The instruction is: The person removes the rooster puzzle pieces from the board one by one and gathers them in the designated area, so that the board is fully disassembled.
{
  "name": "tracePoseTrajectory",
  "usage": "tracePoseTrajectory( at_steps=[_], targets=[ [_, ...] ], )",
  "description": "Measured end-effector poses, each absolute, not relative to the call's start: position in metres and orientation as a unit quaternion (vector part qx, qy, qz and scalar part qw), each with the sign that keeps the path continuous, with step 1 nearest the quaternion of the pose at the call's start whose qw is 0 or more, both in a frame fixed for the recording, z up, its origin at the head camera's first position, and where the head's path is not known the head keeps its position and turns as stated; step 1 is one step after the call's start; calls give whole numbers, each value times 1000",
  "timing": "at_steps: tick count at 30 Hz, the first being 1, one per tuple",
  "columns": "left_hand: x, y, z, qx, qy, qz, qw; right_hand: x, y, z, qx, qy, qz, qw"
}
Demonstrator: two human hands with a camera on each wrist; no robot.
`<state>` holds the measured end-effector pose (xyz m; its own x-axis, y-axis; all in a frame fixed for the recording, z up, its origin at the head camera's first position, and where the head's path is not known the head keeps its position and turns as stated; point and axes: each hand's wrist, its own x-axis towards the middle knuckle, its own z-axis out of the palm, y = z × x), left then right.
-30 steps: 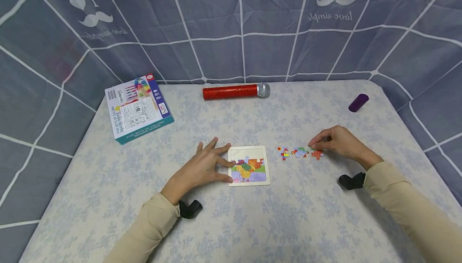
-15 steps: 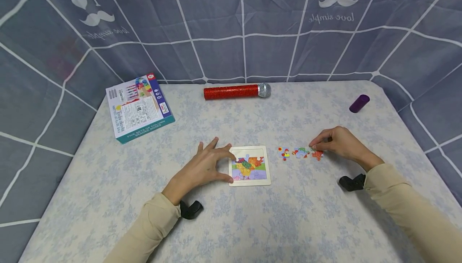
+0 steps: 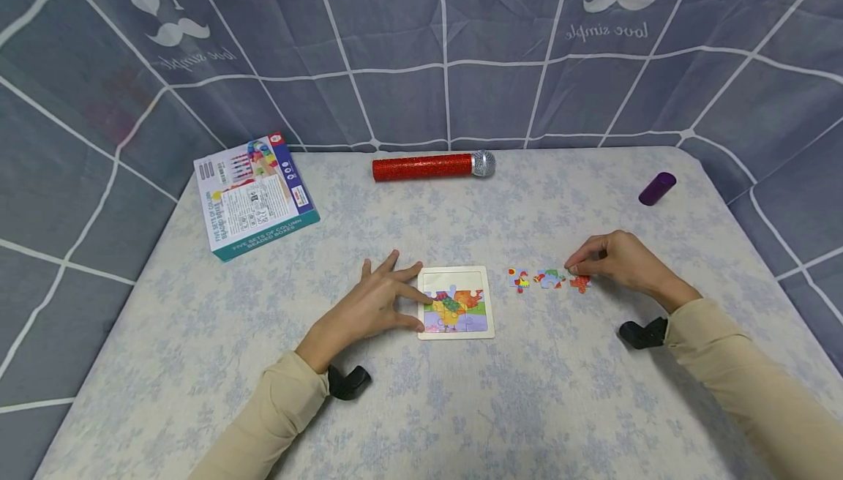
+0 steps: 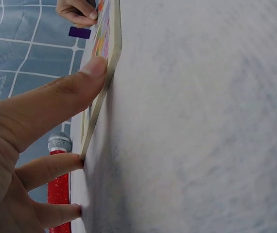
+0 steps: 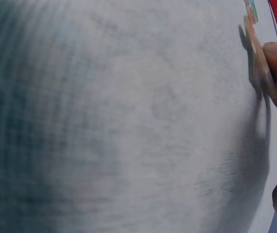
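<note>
A square jigsaw tray (image 3: 489, 319) with a pale frame lies on the table, its lower part filled with a colourful picture and its top strip bare. My left hand (image 3: 369, 304) spreads its fingers at the tray's left side. Its thumb touches the frame edge in the left wrist view, while the index finger reaches over the picture. To the right, my right hand (image 3: 619, 262) pinches a red puzzle piece (image 5: 255, 51) between thumb and finger; this piece looks tilted in the right wrist view. Beside it lie a blue-green puzzle piece (image 3: 550, 279) and a multicoloured puzzle piece (image 3: 519, 279).
A red glittery microphone (image 3: 424, 167) lies at the table's back edge. At the back left sits a box (image 3: 257, 198) printed with bead pictures. A purple cylinder (image 3: 657, 189) lies at the back right. Grey checked curtain (image 3: 408, 34) surrounds the table.
My left index finger drew back to the tray's upper left corner half a second ago and now extends over the picture again. My right hand stays at the red puzzle piece.
</note>
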<state>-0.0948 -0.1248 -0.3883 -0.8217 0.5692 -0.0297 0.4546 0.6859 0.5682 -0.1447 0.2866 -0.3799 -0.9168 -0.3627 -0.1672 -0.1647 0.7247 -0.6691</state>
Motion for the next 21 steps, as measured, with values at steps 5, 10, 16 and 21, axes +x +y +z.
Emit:
tracePoseTrajectory(
  at_steps=[5, 10, 16, 21],
  targets=[
    [-95, -124, -388, 269, 918, 271, 106, -144, 287, -382, -142, 918, -340, 145],
    [-96, -128, -391, 275, 924, 249, 97, -143, 288, -378, -136, 922, -336, 133],
    [-94, -137, -394, 276, 934, 216, 70, -145, 277, -368, -152, 922, -340, 107],
    [-93, -138, -394, 273, 933, 224, 74, -143, 241, -364, -183, 916, -342, 106]
  ],
)
